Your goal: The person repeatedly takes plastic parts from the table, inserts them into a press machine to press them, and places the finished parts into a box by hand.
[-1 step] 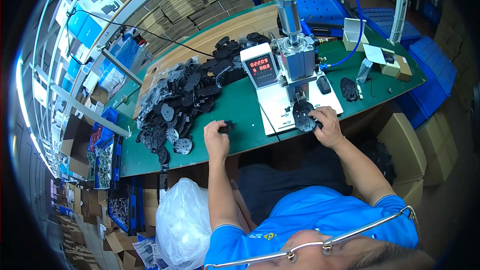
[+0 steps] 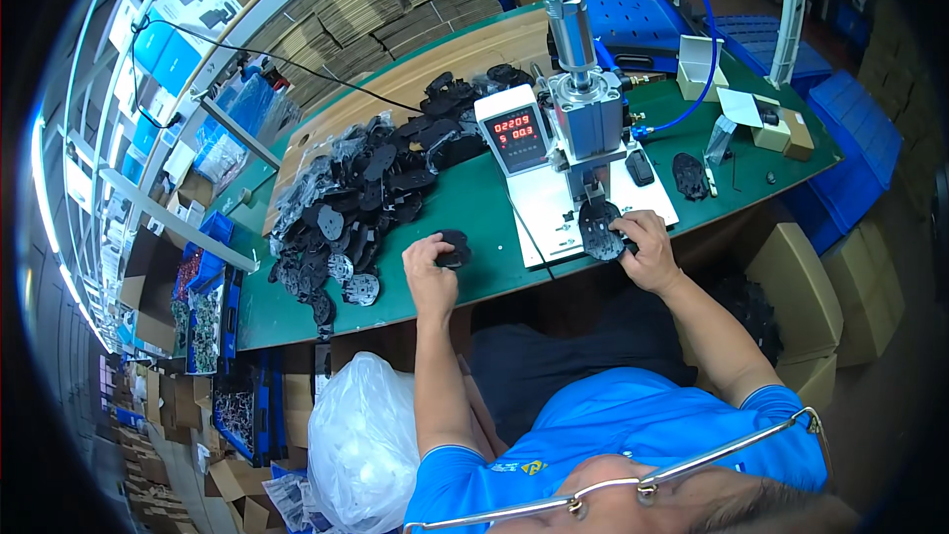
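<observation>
My left hand (image 2: 431,267) is closed on a black oval plastic part (image 2: 454,249), held just above the green table left of the press. At the press (image 2: 585,109), my right hand (image 2: 647,249) grips the edge of another black oval plastic part (image 2: 599,231), which sits under the press head on the white base plate (image 2: 542,237). My right fingertips cover that part's right edge. A control box (image 2: 515,133) with a lit red display stands beside the press column. Left of my left hand lies a large heap of similar black parts (image 2: 381,178).
One more black part (image 2: 690,178) lies right of the press on the green table (image 2: 474,282). Small open cartons (image 2: 700,74) stand at the far right. A blue air hose (image 2: 708,30) runs to the press. A white plastic bag (image 2: 364,435) stands below the table's front edge.
The black part in my left hand has turned, so its broad face now shows rather than a thin edge. My right hand and the part under the press look unmoved.
</observation>
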The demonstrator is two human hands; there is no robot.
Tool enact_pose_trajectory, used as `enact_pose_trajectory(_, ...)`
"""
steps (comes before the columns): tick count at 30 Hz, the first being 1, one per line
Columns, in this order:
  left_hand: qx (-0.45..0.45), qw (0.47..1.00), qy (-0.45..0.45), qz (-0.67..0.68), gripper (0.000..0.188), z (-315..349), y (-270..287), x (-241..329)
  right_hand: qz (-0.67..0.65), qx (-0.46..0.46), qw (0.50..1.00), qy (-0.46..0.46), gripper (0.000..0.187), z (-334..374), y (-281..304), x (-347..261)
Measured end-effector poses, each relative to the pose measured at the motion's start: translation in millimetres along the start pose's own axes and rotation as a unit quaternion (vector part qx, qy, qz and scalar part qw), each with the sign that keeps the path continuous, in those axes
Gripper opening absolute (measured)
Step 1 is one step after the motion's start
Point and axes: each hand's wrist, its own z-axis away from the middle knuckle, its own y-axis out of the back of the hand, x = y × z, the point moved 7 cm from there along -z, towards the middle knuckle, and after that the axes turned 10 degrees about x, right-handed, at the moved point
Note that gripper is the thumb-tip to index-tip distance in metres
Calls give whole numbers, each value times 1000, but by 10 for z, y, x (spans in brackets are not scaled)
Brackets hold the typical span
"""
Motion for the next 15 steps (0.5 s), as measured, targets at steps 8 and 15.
enact_pose_trajectory(8, -23, 959, 162, 232, 14, 266, -190, 409, 7, -9, 1000, -3, 43, -32, -61, 33)
enact_pose_trajectory(15, -47, 971, 73, 224, 16, 377, -224, 839, 12, -16, 1000, -23, 42, -26, -62, 52)
